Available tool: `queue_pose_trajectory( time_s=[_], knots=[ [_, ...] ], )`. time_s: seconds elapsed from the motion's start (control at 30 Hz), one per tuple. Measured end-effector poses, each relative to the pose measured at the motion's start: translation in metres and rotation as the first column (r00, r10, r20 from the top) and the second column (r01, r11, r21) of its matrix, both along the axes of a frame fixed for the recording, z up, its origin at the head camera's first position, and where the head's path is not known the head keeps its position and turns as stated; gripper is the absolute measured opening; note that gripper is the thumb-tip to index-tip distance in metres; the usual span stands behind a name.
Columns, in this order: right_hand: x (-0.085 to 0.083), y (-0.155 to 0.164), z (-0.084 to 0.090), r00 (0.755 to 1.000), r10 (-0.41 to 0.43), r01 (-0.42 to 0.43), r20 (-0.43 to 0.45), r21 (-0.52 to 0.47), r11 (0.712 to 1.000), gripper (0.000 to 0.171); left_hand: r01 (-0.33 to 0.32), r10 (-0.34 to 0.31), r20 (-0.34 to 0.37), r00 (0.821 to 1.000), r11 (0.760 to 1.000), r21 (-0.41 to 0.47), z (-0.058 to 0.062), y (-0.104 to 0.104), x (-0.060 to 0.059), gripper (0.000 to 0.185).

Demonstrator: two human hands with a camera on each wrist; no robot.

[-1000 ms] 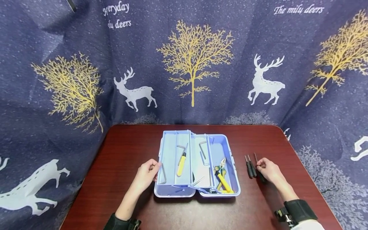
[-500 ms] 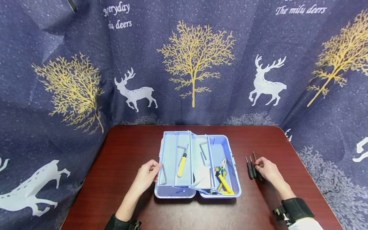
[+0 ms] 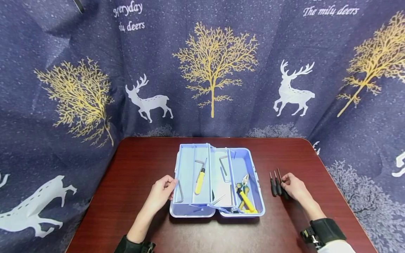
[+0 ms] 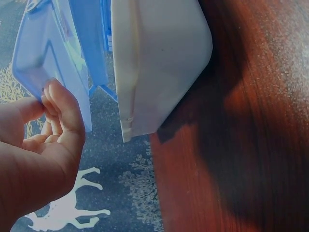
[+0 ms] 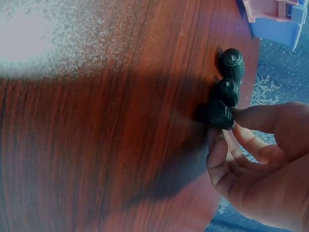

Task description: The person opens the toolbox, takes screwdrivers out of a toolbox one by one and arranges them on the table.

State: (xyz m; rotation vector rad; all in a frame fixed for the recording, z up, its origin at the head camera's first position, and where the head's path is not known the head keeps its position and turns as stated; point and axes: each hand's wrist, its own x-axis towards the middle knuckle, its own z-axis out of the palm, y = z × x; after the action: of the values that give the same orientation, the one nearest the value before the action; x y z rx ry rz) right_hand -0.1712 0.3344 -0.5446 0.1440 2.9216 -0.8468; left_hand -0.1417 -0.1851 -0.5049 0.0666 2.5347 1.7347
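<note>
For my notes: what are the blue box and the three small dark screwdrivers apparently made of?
Blue box: probably plastic, pale blue, smooth, with thin moulded walls.
Small dark screwdrivers: black handles, likely plastic or rubber with a slight sheen in the right wrist view; thin shafts look like metal, too small to confirm.

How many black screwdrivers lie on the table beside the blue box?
3. They lie side by side right of the blue box: left one, middle one, and right one by the right hand, which partly hides it.
</note>
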Motion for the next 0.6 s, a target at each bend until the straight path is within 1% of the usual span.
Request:
queue_pose_trajectory(
  time_s=[0.3, 0.6],
  knots=[
    [-0.0005, -0.0015, -0.0025, 1.0, -0.005, 0.005, -0.016, 0.003, 1.0, 0.021, -0.008, 0.008, -0.004, 1.0, 1.0, -0.002, 0.0008, 0.0, 0.0, 0.018],
    [0.0009, -0.0026, -0.0017, 1.0, -0.016, 0.016, -0.001, -0.002, 1.0, 0.029, -0.012, 0.012, -0.005, 1.0, 1.0, -0.006, -0.0012, 0.0006, 0.0002, 0.018]
  ],
)
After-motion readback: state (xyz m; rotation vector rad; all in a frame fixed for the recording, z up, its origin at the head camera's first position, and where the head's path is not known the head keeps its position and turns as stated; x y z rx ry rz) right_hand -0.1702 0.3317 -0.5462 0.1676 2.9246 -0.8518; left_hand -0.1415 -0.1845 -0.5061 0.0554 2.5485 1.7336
